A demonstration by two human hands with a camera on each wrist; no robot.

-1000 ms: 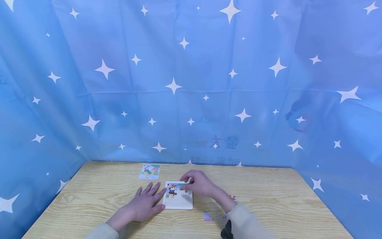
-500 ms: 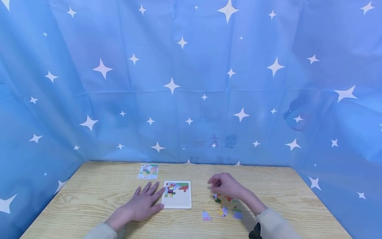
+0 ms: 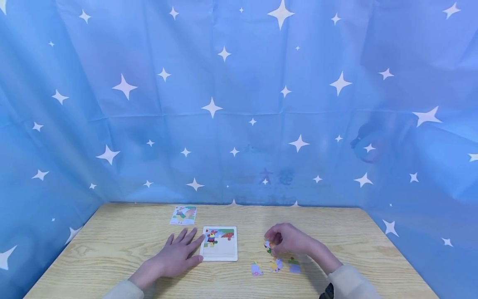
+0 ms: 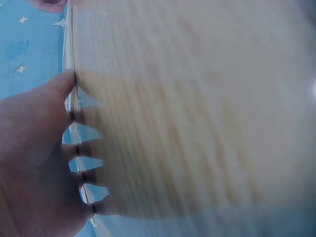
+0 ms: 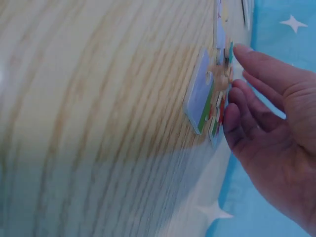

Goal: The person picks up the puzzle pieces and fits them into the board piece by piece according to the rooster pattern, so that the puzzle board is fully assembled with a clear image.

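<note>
Jigsaw work at a table (image 3: 123,245). The puzzle tray (image 3: 225,252) lies flat between the 2 hands, its left edge met by the left hand (image 3: 175,258); those fingers are spread and nearly straight, gripping nothing, presumably to keep the tray from sliding. The right hand (image 3: 293,240) is bent low over a small piece (image 3: 268,248), thumb and index finger reaching towards it and the other fingers curled; whether it is pinched cannot be told. A lilac piece (image 3: 256,269), a yellow-and-lilac group (image 3: 276,265) and a green-and-lilac piece (image 3: 294,265) lie near this hand, probably for easy reach. The picture card (image 3: 183,215) lies beyond the left hand, well placed to serve as a model. Materials: the tray is white, nearly square and shallow-rimmed; fitted pieces (image 3: 212,236) with a bird's head occupy its upper part, while much of the lower part is bare. Loose pieces are thin, flat boards with notched edges. The tabletop has a streaked wood grain; the blue curtain (image 3: 239,133) is creased and star-printed.
</note>
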